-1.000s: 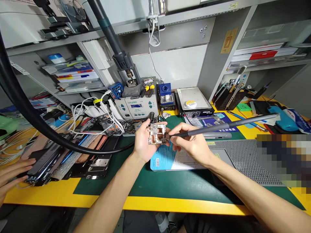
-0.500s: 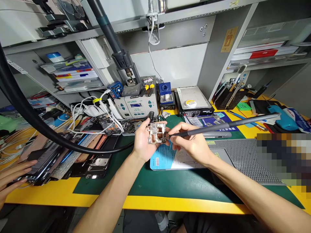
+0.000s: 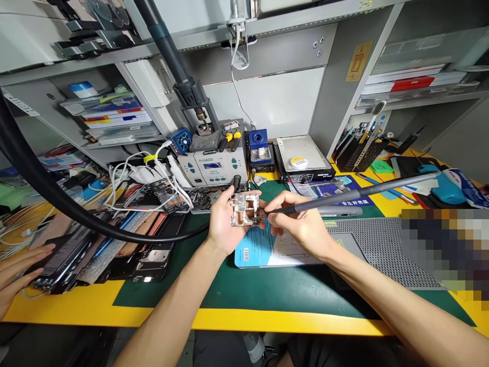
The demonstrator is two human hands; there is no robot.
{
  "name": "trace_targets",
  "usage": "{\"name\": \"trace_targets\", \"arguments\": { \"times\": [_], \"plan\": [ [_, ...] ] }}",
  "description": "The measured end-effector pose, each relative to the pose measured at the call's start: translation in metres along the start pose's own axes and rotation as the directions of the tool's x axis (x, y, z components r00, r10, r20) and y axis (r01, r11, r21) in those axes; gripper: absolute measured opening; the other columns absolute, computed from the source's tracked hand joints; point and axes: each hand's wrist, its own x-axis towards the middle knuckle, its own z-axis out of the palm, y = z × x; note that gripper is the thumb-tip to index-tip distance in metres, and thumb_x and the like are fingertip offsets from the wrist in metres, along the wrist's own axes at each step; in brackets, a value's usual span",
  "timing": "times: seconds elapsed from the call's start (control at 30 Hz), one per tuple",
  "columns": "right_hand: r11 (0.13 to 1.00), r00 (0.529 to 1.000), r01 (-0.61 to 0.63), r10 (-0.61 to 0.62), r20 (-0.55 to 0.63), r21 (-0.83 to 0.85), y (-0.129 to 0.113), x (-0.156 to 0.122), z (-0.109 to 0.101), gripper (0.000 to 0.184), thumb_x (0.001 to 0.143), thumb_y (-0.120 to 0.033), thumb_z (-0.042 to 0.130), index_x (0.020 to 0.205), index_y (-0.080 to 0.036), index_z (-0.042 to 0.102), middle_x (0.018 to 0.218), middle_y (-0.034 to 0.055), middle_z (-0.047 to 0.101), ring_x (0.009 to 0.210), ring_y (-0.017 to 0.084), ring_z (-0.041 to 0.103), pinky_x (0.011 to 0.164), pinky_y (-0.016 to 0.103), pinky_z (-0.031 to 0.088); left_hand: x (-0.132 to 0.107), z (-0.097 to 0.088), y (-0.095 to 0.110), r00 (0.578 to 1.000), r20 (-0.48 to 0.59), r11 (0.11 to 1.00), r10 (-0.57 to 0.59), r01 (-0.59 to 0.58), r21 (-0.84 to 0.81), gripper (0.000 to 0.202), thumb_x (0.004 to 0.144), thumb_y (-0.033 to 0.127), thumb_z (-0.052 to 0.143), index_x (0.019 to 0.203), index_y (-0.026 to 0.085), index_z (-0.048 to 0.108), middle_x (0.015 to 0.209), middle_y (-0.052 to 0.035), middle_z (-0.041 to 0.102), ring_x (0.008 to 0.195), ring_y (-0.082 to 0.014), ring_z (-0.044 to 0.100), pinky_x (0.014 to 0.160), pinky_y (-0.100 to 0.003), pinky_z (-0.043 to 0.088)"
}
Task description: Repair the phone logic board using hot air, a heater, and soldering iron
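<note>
My left hand (image 3: 222, 220) holds a small bare circuit board (image 3: 244, 210) upright above the green mat, fingers closed round its left edge. My right hand (image 3: 303, 226) grips a long thin grey tool (image 3: 357, 193) like a pen. The tool's dark tip touches the board's right side. Its handle runs up and to the right. Under both hands lies a light blue card (image 3: 260, 250).
A soldering station (image 3: 212, 165) and a hot plate (image 3: 303, 159) stand at the back. Opened phones (image 3: 114, 244) and cables fill the left side, where another person's hand (image 3: 17, 272) rests. A thick black hose (image 3: 57, 196) arcs across the left. A perforated grey pad (image 3: 382, 244) lies right.
My hands, board and tool stay almost still. The other person's hand at the left edge has shifted slightly on the phones.
</note>
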Motion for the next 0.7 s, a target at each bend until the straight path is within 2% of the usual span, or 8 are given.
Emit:
{"name": "trace_targets", "arguments": {
  "times": [0.13,0.33,0.43,0.7],
  "plan": [
    [1.000,1.000,0.003,-0.003,-0.004,0.004,-0.0005,0.0007,0.0002,0.007,0.071,-0.015,0.066,0.076,-0.019,0.063,0.060,-0.0034,0.063,0.049,0.011,0.054,0.048,0.024,0.044,0.0007,-0.0001,0.0009,1.000,-0.002,1.000,-0.001,0.001,-0.005,0.054,0.098,0.042,0.036,0.109,0.003,0.072,0.082,-0.0185,0.075,0.070,-0.0282,0.072,0.059,-0.038,0.058],
    [1.000,1.000,-0.010,0.010,-0.004,-0.001,-0.0025,0.0007,0.0004,0.005,0.072,-0.015,0.063,0.073,-0.019,0.062,0.058,-0.0032,0.063,0.050,0.012,0.055,0.047,0.024,0.043,0.0026,-0.0034,0.0001,1.000,0.009,1.000,-0.008,0.008,-0.016,0.054,0.097,0.043,0.038,0.114,0.003,0.070,0.087,-0.0197,0.076,0.073,-0.0294,0.073,0.059,-0.038,0.058],
    [1.000,1.000,-0.008,0.008,-0.003,-0.014,-0.0030,0.0002,0.0007,0.005,0.072,-0.015,0.064,0.074,-0.019,0.062,0.059,-0.0030,0.064,0.049,0.011,0.055,0.047,0.024,0.043,0.0032,-0.0056,-0.0008,1.000,0.019,1.000,-0.009,0.010,-0.022,0.054,0.096,0.044,0.040,0.114,0.003,0.070,0.090,-0.0205,0.076,0.075,-0.0297,0.073,0.063,-0.040,0.060],
    [1.000,1.000,0.001,-0.001,0.010,-0.010,0.0012,-0.0004,-0.0016,0.006,0.074,-0.013,0.063,0.077,-0.019,0.063,0.061,-0.0031,0.064,0.051,0.011,0.055,0.049,0.024,0.044,0.0031,-0.0058,-0.0019,0.999,0.030,1.000,-0.010,0.010,-0.022,0.053,0.096,0.044,0.040,0.113,0.004,0.070,0.091,-0.0207,0.076,0.075,-0.0296,0.073,0.064,-0.041,0.060]
  ]
}}
